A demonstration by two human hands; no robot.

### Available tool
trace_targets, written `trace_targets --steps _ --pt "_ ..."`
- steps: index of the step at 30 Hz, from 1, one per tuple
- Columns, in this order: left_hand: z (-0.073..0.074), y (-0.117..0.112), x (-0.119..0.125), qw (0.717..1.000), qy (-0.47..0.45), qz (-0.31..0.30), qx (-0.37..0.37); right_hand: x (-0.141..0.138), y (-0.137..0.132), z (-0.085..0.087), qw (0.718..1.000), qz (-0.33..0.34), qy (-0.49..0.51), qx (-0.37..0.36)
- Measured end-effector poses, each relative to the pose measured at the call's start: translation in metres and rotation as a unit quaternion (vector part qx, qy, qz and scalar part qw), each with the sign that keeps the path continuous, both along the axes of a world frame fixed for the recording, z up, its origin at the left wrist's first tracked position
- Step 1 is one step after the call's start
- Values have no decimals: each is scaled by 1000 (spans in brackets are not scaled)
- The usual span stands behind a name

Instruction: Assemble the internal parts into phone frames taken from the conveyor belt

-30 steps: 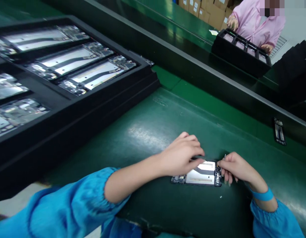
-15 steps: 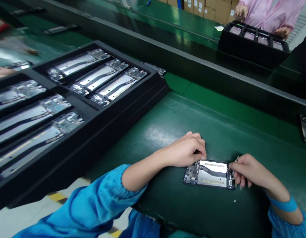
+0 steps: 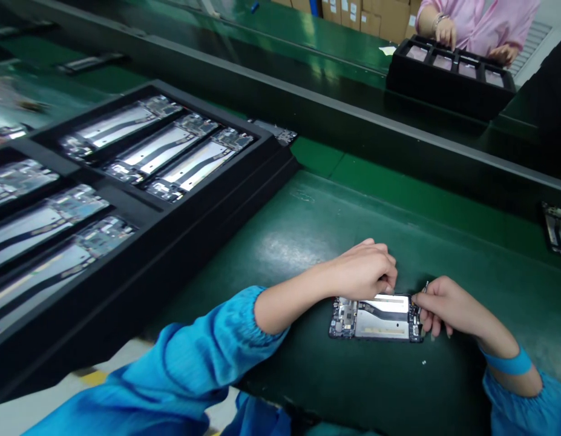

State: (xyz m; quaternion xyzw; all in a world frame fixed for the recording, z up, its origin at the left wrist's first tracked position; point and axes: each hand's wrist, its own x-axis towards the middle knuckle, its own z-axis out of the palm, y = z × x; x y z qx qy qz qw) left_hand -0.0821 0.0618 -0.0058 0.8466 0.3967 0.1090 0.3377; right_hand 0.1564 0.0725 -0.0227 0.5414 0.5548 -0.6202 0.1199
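Note:
An opened phone body (image 3: 375,318) with a silver plate and dark circuit parts lies flat on the green mat (image 3: 307,242). My left hand (image 3: 364,272) rests curled over its far long edge, fingertips pressed onto it. My right hand (image 3: 443,303) is closed in a pinch at the phone's right end, gripping thin metal tweezers (image 3: 424,289) whose tip meets the board there.
Stacked black trays (image 3: 139,200) holding several similar phone bodies fill the left side. A raised conveyor rail (image 3: 398,145) runs behind the mat. Another phone part (image 3: 555,230) lies at the right edge. Across the line, a person in pink handles a black tray (image 3: 448,75).
My hands stay on the phone body; the left hand has crept slightly right along its far edge. The view shifted. The person in pink moved a hand onto their tray.

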Motion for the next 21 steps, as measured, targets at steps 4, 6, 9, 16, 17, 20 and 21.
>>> trace_targets --steps 4,6,9,16,17,20,21 --pt "-4 9 18 1000 -1 -21 3 -4 0 5 1000 -4 -3 2" --pt "-6 11 24 1000 4 -25 3 -6 0 6 1000 -3 -3 4" --pt "-7 12 28 1000 10 -24 -1 -8 1 7 1000 -2 -8 3" --pt "-6 12 7 997 -8 -23 -74 -12 2 9 1000 5 -8 -3" --pt "-6 12 4 997 -11 -20 -79 -12 1 10 1000 6 -8 -5" --pt "-9 11 1 997 -16 -12 -77 -12 1 10 1000 6 -8 -7" --pt "-9 11 2 997 -15 -11 -77 -12 1 10 1000 6 -7 -6"
